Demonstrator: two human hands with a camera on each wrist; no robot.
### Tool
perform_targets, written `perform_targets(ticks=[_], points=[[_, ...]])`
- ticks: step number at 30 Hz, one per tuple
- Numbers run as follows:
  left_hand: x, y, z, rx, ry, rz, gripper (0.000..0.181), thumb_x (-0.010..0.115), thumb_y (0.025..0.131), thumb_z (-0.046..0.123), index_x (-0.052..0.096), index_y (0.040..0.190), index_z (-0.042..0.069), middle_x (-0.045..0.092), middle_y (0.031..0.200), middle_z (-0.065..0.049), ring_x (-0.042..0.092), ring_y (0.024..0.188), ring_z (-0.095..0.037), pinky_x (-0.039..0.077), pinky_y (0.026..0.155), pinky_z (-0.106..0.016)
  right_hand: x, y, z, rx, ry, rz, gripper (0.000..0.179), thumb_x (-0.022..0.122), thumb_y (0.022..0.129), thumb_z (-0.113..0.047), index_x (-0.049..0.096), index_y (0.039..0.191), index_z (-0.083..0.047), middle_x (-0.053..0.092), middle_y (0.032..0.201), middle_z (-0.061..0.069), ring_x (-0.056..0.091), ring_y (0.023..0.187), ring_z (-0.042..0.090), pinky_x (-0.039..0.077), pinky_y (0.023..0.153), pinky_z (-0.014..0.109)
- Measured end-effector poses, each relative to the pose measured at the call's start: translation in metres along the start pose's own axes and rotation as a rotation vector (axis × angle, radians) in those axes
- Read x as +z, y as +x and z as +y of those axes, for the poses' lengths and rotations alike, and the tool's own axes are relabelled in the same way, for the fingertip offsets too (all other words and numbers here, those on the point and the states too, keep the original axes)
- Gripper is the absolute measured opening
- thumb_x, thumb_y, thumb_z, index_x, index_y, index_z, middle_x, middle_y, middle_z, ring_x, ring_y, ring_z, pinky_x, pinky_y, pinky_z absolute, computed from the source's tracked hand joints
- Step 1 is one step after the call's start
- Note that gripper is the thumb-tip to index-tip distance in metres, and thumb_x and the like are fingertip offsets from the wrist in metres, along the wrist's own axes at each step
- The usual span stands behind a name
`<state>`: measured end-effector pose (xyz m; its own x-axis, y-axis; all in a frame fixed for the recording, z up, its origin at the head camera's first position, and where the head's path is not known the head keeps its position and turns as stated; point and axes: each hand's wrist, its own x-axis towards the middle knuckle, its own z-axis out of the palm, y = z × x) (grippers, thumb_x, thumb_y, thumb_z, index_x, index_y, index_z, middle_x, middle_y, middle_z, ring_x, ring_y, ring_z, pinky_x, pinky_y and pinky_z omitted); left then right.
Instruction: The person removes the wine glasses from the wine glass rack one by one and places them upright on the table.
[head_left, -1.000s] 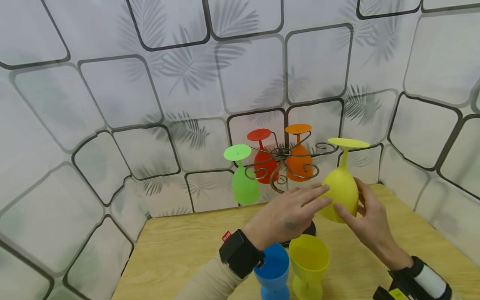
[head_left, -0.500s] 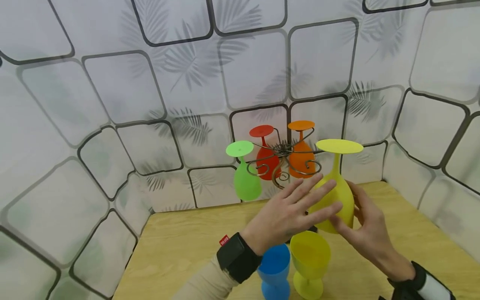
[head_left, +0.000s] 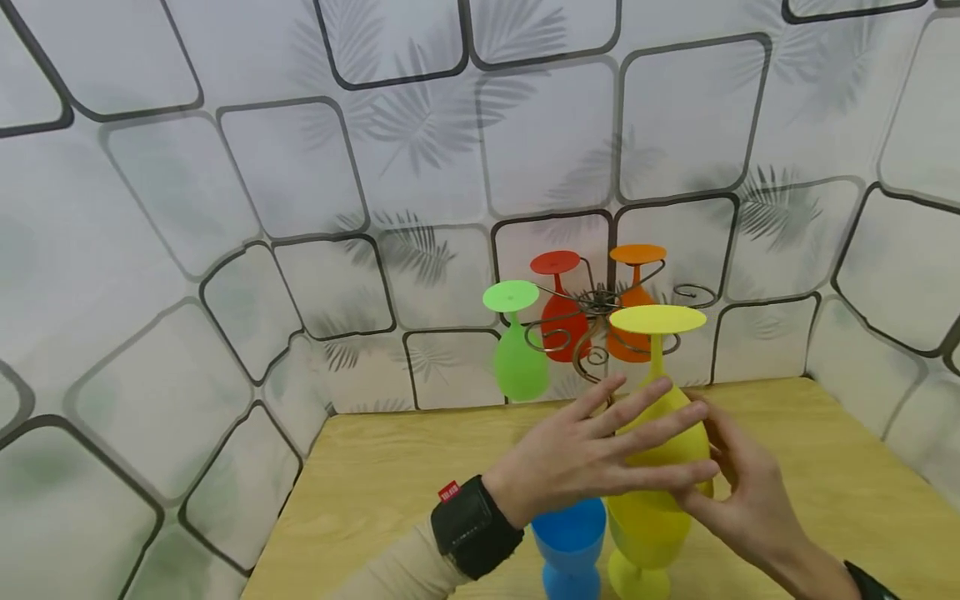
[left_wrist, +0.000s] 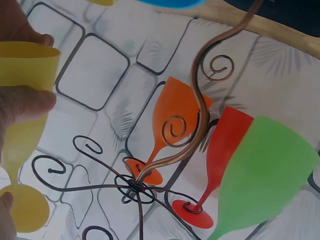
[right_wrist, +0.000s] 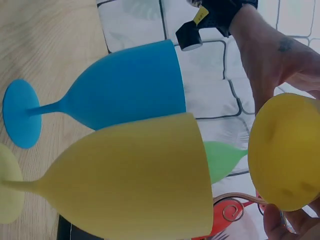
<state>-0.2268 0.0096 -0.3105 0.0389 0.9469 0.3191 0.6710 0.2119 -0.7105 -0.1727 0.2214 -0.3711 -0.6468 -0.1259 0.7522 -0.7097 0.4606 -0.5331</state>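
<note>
An upside-down yellow wine goblet [head_left: 657, 319] is held up at chest height, foot on top. My right hand [head_left: 753, 504] grips its bowl from the right side. Across the near face of the bowl lie the spread, straight fingers of my left hand [head_left: 577, 458]; its thumb is hidden in the head view. In the right wrist view the raised goblet's mouth [right_wrist: 285, 150] faces the camera. Beyond it a wire glass rack [head_left: 600, 302] with scrolled arms carries a green goblet [head_left: 521, 362], a red goblet [head_left: 564, 325] and an orange goblet [head_left: 637, 254], all hanging upside down.
On the wooden table [head_left: 405, 458] a blue goblet [head_left: 570, 542] and a second yellow goblet [right_wrist: 140, 175] stand upright, directly below my hands. A patterned fabric wall [head_left: 420, 167] encloses the back and sides. One curled rack arm [left_wrist: 55, 187] shows in the left wrist view.
The held yellow goblet has come down and left, now overlapping the orange one and the upright yellow one. My left fingers have spread further over its bowl. The head view has turned slightly left.
</note>
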Motion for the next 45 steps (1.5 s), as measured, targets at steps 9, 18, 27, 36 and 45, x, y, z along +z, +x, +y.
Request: perform_targets(ticks=[9, 18, 27, 36, 45], points=[[-0.005, -0.012, -0.002, 0.063, 0.038, 0.030, 0.055, 0.045, 0.101, 0.003, 0.031, 0.150, 0.024, 0.027, 0.156, -0.012, 0.012, 0.142, -0.035, 0.013, 0.115, -0.057, 0.008, 0.000, -0.004, -0.136, 0.057, 0.007, 0.088, 0.076, 0.055, 0.019, 0.043, 0.137, 0.011, 0.055, 0.135, 0.013, 0.052, 0.121, 0.017, 0.050, 0.085, 0.012], [-0.017, -0.020, -0.004, 0.067, 0.120, 0.155, 0.044, 0.049, 0.100, 0.008, 0.042, 0.142, 0.021, 0.048, 0.141, -0.008, 0.040, 0.130, -0.028, 0.029, 0.110, -0.057, 0.015, 0.000, -0.008, -0.206, 0.079, 0.016, 0.081, 0.083, 0.058, 0.006, 0.048, 0.130, 0.016, 0.059, 0.127, 0.020, 0.057, 0.114, 0.016, 0.048, 0.090, 0.012], [-0.025, -0.024, -0.005, 0.043, 0.134, 0.211, 0.036, 0.049, 0.099, 0.011, 0.052, 0.132, 0.025, 0.055, 0.129, -0.004, 0.047, 0.120, -0.025, 0.033, 0.103, -0.064, 0.020, 0.007, -0.020, -0.274, 0.162, 0.015, 0.072, 0.083, 0.063, 0.001, 0.049, 0.125, 0.020, 0.059, 0.120, 0.024, 0.060, 0.107, 0.019, 0.048, 0.091, 0.013], [-0.032, -0.039, -0.002, -0.145, -0.056, 0.143, 0.045, 0.068, 0.089, 0.019, 0.054, 0.131, 0.026, 0.056, 0.130, -0.005, 0.048, 0.118, -0.027, 0.039, 0.100, -0.058, 0.019, 0.009, -0.034, -0.310, 0.164, -0.016, 0.083, 0.087, 0.061, -0.008, 0.044, 0.127, 0.022, 0.057, 0.121, 0.023, 0.057, 0.101, 0.017, 0.049, 0.082, 0.012], [-0.039, -0.058, 0.010, -0.444, -0.230, 0.303, 0.062, 0.085, 0.066, 0.024, 0.060, 0.123, 0.018, 0.058, 0.119, -0.011, 0.051, 0.105, -0.028, 0.046, 0.084, -0.053, 0.024, 0.003, -0.027, -0.363, 0.186, -0.038, 0.082, 0.086, 0.063, -0.011, 0.045, 0.125, 0.024, 0.056, 0.125, 0.024, 0.055, 0.101, 0.018, 0.046, 0.085, 0.015]])
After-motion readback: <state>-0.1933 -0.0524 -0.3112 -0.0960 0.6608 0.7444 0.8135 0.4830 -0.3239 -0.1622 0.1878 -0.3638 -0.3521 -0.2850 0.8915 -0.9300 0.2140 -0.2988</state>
